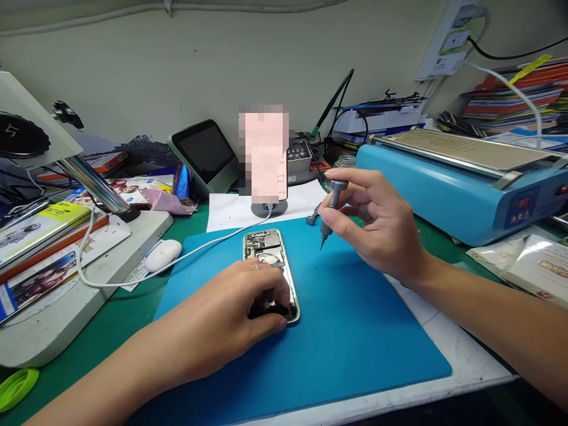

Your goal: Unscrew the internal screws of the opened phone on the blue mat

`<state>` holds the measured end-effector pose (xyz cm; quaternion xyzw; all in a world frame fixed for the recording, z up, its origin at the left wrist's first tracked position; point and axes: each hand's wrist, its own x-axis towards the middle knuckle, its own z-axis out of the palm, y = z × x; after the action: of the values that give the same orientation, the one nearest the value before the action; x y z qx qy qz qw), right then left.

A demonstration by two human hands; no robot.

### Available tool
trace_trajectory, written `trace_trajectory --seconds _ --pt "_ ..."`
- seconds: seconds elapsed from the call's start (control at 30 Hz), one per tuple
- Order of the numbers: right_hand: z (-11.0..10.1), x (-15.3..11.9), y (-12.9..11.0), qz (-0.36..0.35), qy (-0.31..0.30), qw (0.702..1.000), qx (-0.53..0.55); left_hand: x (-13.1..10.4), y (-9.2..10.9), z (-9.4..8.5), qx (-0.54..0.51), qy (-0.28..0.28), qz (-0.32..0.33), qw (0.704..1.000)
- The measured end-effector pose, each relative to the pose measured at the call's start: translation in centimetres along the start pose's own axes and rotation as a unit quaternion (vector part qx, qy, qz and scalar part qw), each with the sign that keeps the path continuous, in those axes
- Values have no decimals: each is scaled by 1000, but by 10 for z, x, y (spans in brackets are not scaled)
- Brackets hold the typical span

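An opened phone [262, 241] lies on the blue mat [350, 349], its inner parts exposed within a pale frame. My left hand [248, 296] rests over its lower half, fingers curled and thumb at the bottom edge; whether the fingertips pinch a part is hidden. To the right, my right hand [377, 225] grips a small grey screwdriver [333, 207], index finger over its cap. The screwdriver's tip points down above the mat, apart from the phone. Behind it lies another small dark grey tool [313, 215], partly covered by my right hand.
A blue heated plate machine [444, 189] stands on the right. At the back, a lit phone [266, 160] sits on a stand with a white cable [204, 244] running left. A white mouse [163, 254] and a microscope base [66, 307] bearing packages occupy the left.
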<state>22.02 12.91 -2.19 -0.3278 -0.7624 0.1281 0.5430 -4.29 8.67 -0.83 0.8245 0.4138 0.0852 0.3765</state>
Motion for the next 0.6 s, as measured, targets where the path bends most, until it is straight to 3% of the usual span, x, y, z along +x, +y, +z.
trace_trajectory --seconds 0.2,0.33,0.6 --pt "0 1 1 -8 5 1000 -2 1 4 -4 -21 13 18 1000" --pt "0 2 3 -3 21 1000 -5 7 14 -10 -22 53 11 998" --pt "0 7 12 11 65 998 11 56 53 4 75 82 31 993"
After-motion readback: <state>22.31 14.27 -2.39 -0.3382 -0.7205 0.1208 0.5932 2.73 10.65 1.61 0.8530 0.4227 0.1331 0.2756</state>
